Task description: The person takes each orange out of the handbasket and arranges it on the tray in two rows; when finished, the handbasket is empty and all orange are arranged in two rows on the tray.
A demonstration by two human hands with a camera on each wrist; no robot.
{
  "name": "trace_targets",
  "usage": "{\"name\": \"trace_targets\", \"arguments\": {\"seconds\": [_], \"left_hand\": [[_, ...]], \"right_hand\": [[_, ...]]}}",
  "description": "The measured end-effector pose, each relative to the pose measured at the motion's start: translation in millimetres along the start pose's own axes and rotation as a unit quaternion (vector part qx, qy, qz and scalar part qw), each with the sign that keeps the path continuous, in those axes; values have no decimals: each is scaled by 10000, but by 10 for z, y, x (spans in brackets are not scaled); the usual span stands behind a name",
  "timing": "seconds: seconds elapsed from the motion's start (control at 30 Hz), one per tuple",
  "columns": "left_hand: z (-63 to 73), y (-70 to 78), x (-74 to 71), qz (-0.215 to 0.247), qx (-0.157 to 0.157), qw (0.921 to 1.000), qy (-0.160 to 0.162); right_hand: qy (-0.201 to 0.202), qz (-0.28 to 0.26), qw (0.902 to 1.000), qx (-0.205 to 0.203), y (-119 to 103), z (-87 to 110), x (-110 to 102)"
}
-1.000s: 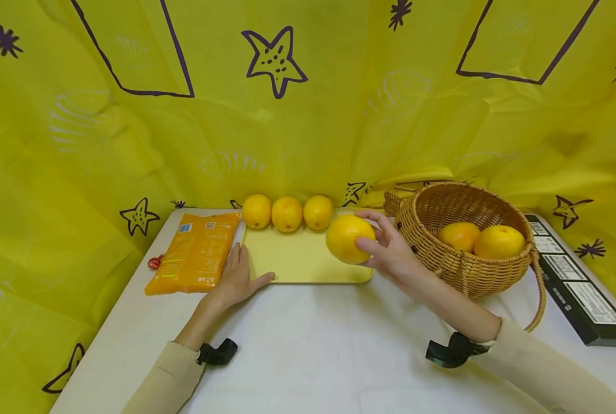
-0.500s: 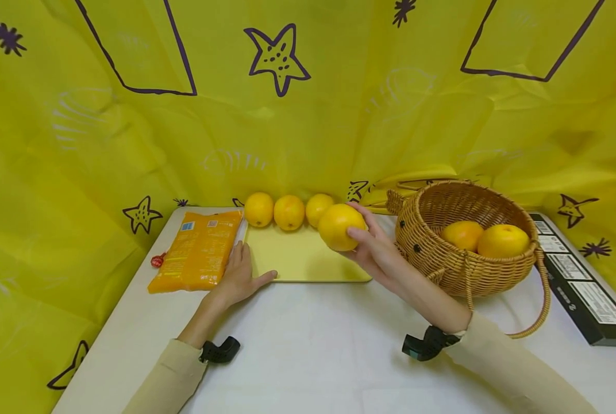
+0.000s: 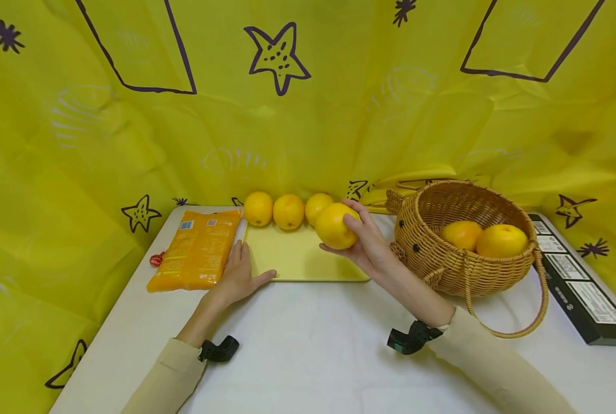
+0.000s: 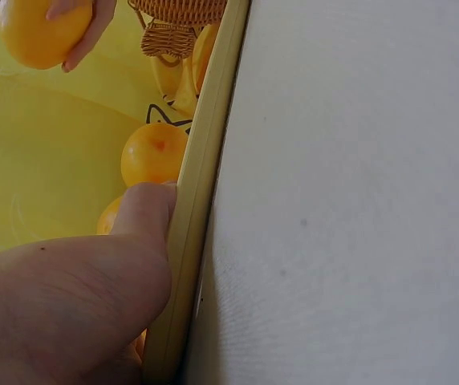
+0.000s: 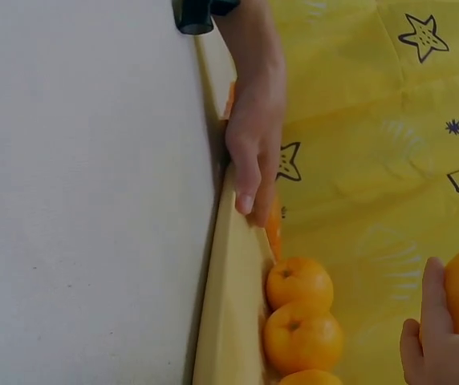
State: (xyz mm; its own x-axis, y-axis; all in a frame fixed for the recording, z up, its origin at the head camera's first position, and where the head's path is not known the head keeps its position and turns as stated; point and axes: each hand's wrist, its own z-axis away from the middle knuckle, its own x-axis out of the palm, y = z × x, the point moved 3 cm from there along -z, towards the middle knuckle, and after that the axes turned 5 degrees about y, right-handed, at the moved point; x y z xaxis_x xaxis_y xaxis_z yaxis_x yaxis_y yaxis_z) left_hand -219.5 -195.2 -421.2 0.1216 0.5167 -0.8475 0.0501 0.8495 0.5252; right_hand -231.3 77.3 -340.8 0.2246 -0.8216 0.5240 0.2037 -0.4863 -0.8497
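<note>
An orange [image 3: 335,227] is up in the air above the right half of the yellow tray [image 3: 297,261], held between the fingers and thumb of the right hand [image 3: 366,240], which reaches in from the tray's right. Three more oranges [image 3: 288,212] sit side by side along the tray's far edge, the rightmost partly hidden behind the held one from overhead. At the tray's near left corner rests the left hand [image 3: 239,276], fingers extended along the left side and thumb out over the near rim. Just left of the tray lies a plump orange packet [image 3: 198,249] with printed lettering, and past it, farther from the tray, a small red-wrapped sweet [image 3: 156,259]. To the tray's right stands a wicker basket [image 3: 445,270] with dark button eyes, two yellow-orange fruits [image 3: 501,240] inside and its looped handle [image 3: 538,322] hanging down on the near side. Beyond the basket, farthest right of the tray, is a long black box [image 3: 579,287] with white labels. Behind the tray hangs a yellow cloth [image 3: 184,138] drawn with starfish; under it all is a white tabletop [image 3: 308,351].
</note>
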Motion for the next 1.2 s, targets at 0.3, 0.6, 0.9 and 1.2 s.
{"name": "trace_targets", "arguments": {"seconds": [0.3,0.6,0.9,1.2], "left_hand": [[5,-1,-2,17,-21,10000,-15],[-3,-7,7,-4,-2,10000,-29],[-7,8,8,2,-3,10000,-78],[-21,-12,11,-43,89,9999,28]], "right_hand": [[491,553,9956,-572,-37,-227,23],[1189,720,9864,-878,-47,-461,-62],[2196,2093,9381,-1670,-66,-650,-290],[2474,1830,9357,-1726,99,-871,-514]]}}
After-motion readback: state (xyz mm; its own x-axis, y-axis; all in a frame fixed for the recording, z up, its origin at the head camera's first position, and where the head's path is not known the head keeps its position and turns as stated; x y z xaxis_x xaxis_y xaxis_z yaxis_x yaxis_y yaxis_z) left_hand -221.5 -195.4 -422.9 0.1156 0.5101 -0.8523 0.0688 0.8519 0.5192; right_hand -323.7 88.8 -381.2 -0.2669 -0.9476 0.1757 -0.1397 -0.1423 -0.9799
